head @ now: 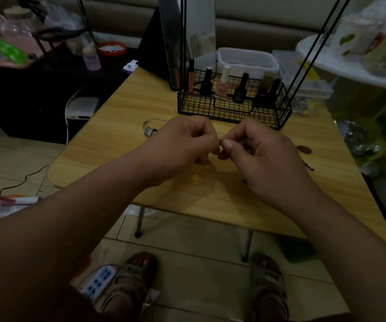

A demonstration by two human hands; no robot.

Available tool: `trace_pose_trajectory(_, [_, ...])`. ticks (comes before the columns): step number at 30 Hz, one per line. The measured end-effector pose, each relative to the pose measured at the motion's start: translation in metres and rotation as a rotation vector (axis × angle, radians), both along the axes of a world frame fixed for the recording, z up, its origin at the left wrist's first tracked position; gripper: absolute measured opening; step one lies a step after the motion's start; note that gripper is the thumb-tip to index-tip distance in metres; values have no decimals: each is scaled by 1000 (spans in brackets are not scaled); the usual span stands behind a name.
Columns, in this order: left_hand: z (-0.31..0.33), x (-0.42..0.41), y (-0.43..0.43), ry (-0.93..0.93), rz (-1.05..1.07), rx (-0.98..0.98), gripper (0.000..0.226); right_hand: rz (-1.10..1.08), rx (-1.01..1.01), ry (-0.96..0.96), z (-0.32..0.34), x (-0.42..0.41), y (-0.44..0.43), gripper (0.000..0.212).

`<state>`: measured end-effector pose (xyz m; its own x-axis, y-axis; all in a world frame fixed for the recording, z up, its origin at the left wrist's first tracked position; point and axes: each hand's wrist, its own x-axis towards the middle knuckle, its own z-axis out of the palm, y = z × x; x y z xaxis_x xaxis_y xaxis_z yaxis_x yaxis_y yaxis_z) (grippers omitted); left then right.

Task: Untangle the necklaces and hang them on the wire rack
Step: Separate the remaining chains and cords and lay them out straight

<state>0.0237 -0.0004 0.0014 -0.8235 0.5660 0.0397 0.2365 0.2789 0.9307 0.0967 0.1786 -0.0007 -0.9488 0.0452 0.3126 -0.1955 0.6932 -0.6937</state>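
Just above the middle of the worktop (117,145), in front of the wire rack (199,105), the left hand (182,140) and the right hand (261,154) are each pinching a thin necklace chain (219,135) between thumb and fingertips, both grips clamped on it and almost touching. The chain seems to be trailing left to a square pendant (149,130) lying on the worktop, while a brown pendant (304,149) is lying well apart at the right. As I judge it, the untangling is under way and every bit of hanging is left, since no necklace is showing on the rack.
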Motion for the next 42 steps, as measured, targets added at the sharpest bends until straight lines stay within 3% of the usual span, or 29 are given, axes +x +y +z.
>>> trace_pose_trajectory(5, [-4, 2, 2, 167, -27, -114, 7, 9, 241, 31, 0, 4, 3, 5])
trace_pose_trajectory(8, [-7, 3, 1, 210, -25, -158, 8, 33, 469, 63, 3, 2, 2, 12])
trace_pose_trajectory(10, [-7, 3, 1, 210, -9, -153, 8, 27, 508, 100, 2, 0, -1, 11])
trace_pose_trajectory(12, [-5, 1, -1, 154, 13, -117, 7, -4, 405, 138, 1, -2, -3, 6])
trace_pose_trajectory(18, [-1, 2, 3, -138, 42, 72, 10, -136, -191, 48, -6, -3, -10, 9])
trace_pose_trajectory(20, [-1, 2, 3, -157, 44, 78, 9, -135, -264, -1, -6, -4, -9, 11])
trace_pose_trajectory(29, [-2, 0, -3, -54, 4, -32, 8, 11, 191, 28, -2, 0, 3, 11])
trace_pose_trajectory(36, [-5, -3, -4, 24, -16, -98, 6, 73, 358, 94, -2, -1, 3, 9])
trace_pose_trajectory(42, [-4, -6, -8, 33, -20, -113, 7, 93, 367, 71, -2, -3, 3, 9])
